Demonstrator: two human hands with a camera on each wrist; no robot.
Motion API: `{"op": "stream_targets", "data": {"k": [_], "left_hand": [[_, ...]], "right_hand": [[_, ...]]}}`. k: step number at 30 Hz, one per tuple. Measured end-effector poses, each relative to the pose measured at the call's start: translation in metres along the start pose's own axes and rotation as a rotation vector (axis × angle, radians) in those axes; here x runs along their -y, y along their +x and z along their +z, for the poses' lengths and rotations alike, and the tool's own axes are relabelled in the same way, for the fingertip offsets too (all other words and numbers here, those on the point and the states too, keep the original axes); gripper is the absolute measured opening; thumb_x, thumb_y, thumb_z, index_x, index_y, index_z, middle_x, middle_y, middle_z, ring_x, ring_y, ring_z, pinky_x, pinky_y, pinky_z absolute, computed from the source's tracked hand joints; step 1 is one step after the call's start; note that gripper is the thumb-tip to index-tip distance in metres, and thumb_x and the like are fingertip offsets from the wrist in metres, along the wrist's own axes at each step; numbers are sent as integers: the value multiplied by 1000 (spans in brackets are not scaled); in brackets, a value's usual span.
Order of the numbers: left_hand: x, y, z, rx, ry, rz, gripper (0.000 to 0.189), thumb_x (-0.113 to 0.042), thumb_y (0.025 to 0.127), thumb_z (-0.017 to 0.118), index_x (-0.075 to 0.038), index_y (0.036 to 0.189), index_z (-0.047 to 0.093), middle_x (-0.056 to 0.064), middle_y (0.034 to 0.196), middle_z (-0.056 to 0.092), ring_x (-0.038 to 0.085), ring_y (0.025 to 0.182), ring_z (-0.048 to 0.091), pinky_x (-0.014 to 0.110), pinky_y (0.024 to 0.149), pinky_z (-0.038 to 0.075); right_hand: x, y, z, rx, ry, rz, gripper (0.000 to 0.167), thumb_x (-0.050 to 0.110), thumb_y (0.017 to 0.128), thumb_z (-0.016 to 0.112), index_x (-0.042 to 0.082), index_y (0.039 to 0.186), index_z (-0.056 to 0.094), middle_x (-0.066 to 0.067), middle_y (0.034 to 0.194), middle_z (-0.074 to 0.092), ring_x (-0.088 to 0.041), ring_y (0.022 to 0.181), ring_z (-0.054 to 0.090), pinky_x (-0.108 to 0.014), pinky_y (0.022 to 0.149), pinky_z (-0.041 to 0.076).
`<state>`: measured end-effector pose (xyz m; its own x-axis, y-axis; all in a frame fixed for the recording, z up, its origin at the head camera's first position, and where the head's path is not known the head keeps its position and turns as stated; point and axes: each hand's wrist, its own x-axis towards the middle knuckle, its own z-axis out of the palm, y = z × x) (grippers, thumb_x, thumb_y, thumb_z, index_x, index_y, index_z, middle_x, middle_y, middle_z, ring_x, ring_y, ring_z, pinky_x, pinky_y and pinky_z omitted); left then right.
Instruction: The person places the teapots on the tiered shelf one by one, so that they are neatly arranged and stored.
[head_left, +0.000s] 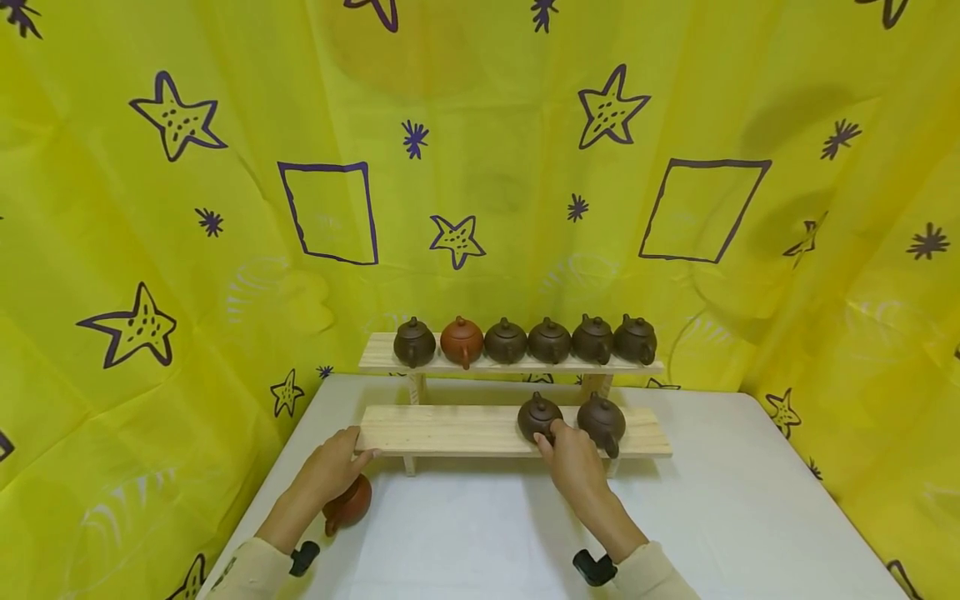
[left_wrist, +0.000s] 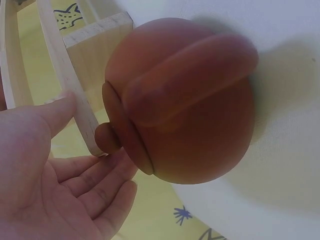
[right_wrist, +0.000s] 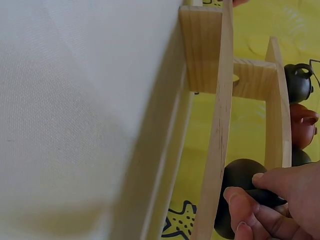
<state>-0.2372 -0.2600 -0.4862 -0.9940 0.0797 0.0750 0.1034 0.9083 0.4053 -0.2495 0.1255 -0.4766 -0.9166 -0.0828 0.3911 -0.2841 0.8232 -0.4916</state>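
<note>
On the lower board of the wooden shelf (head_left: pixel 442 429), my right hand (head_left: pixel 577 462) pinches the handle of a dark brown teapot (head_left: pixel 536 414). In the right wrist view, thumb and fingers close on the handle of that teapot (right_wrist: pixel 242 172), its body right at the board. Just right of it sits another dark teapot (head_left: pixel 600 417). My left hand (head_left: pixel 326 471) grips the left end of the lower board, thumb along the front edge and fingers around the corner. Below that hand, a reddish-brown teapot (left_wrist: pixel 200 145) stands on the table, its handle toward the left wrist camera.
The upper board (head_left: pixel 378 354) bears a row of several dark teapots and one reddish-brown teapot (head_left: pixel 461 340). The shelf stands on a white-covered table (head_left: pixel 450 533), with a yellow patterned curtain (head_left: pixel 487 150) behind and at both sides.
</note>
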Motion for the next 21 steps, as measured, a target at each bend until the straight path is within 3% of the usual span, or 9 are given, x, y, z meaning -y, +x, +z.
{"op": "stream_targets", "data": {"k": [13, 21], "left_hand": [[-2, -2, -3, 1, -4, -1, 55, -24, 102, 71, 16, 135, 53, 31, 121, 67, 40, 107, 68, 57, 92, 56], [-1, -1, -2, 5, -11, -4, 56, -24, 102, 71, 17, 136, 52, 31, 124, 66, 41, 110, 68, 57, 94, 56]], "right_hand": [[-1, 2, 1, 53, 77, 75, 43, 21, 98, 76, 11, 69, 46, 2, 57, 36, -11, 47, 37, -25, 45, 27], [-7, -7, 1, 75, 49, 87, 46, 26, 94, 79, 13, 63, 48, 4, 57, 41, -13, 52, 41, -28, 48, 31]]}}
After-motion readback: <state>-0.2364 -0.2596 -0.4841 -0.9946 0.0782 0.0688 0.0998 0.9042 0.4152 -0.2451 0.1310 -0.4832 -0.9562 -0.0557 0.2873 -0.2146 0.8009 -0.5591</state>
